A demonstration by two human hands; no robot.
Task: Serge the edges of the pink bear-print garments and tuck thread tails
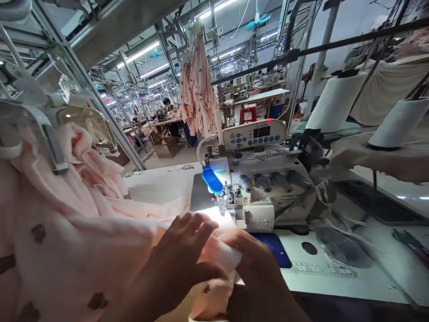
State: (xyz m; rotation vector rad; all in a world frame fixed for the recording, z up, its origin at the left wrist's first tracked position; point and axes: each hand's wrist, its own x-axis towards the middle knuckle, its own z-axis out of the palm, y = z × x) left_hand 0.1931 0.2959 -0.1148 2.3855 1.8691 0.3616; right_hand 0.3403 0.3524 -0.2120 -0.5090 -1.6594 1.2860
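Observation:
Pale pink fabric (127,241) with small brown prints runs from the hanging garments at left across to an overlock sewing machine (264,188). My left hand (184,250) rests over the cloth just in front of the lit presser foot, its fingers bent and pressed on the fabric. Close beside it, my right hand (251,255) grips the fabric's edge between thumb and fingers. A fold of cloth shows between the two hands and drops toward the table's front edge. The right fingertips are partly hidden by the fabric.
A blue lamp (212,180) shines on the needle area. White thread cones (335,103) stand at right. Scissors (410,241) lie near the right table edge. Pink garments (200,89) hang behind the machine. Clip hangers (36,129) hold cloth at left. A person (169,107) sits far back.

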